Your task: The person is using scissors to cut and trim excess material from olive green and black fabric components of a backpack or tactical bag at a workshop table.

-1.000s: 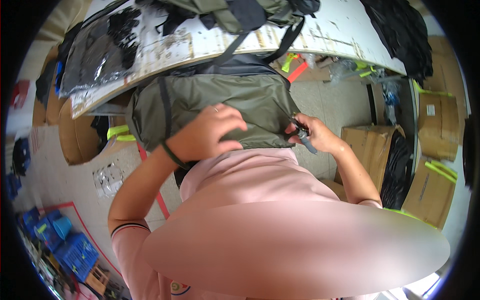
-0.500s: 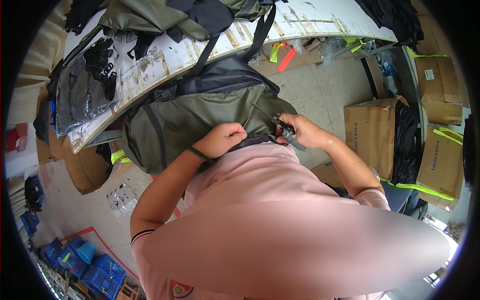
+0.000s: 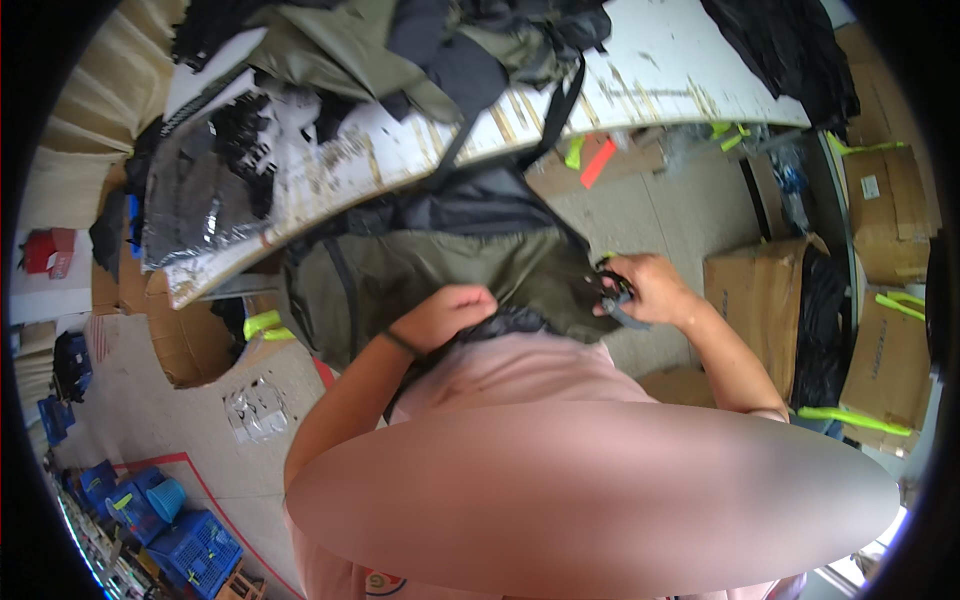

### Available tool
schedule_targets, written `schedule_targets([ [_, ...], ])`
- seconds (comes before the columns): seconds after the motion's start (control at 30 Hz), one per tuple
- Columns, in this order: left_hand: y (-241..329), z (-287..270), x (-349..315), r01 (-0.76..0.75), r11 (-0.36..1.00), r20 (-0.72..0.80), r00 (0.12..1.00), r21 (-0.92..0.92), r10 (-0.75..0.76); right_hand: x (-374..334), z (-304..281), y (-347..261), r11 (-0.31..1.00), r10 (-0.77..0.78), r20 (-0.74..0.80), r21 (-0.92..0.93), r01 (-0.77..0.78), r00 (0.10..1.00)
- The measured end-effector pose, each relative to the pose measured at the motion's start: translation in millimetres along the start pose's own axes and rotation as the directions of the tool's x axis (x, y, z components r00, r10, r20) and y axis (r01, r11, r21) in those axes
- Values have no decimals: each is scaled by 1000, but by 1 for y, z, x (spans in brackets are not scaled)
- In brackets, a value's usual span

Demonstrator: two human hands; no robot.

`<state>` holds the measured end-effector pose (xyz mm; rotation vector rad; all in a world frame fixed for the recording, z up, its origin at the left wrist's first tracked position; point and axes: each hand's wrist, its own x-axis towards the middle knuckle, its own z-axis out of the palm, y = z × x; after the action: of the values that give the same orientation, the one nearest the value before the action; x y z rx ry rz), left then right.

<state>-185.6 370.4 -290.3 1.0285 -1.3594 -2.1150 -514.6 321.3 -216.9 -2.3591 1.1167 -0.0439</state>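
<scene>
White table (image 3: 650, 85): brown streaks, cloth heaped on top (image 3: 340, 50).
Room: grey floor (image 3: 320, 465), brown boxes (image 3: 750, 310) on the right.
Green bag (image 3: 425, 262): between table and pink shirt (image 3: 510, 375); long way goes left to right; can't tell its front.
Left hand (image 3: 447, 315): fingers curled by the bag; can't tell if pinching.
Right hand (image 3: 648, 290): fingers wrapped round a dark tool (image 3: 622, 312).

From my end, I see my left forearm (image 3: 352, 395) slanting up from the lower left toward mid-frame, its left hand (image 3: 452, 313) curled into a loose fist (blur hides its fingertips, so I can't judge their contact). My right forearm (image 3: 735, 358) angles up and inward, the right hand (image 3: 645, 288) gripping, fingers bent leftward, right of centre.
</scene>
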Motion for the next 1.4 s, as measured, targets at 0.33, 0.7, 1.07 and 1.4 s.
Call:
schedule_targets([
  [0.33, 70, -180, -420, 236, 910, -935, 178, 342, 305, 114, -51, 6, 958, 168, -436, 283, -42, 884],
  [0.7, 24, -313, -459, 745, 582, -683, -241, 326, 690, 293, -95, -129, 981, -8, -551, 158, 114, 835],
  [1.07, 167, -209, -111, 407, 200, -339, 303, 891, 891, 250, -113, -128, 775, -134, -644, 405, 485, 753],
  [1.4, 184, -237, -11, 434, 239, -388, 295, 869, 873, 31, -147, -51, 603, 218, -734, 620, 503, 643],
])
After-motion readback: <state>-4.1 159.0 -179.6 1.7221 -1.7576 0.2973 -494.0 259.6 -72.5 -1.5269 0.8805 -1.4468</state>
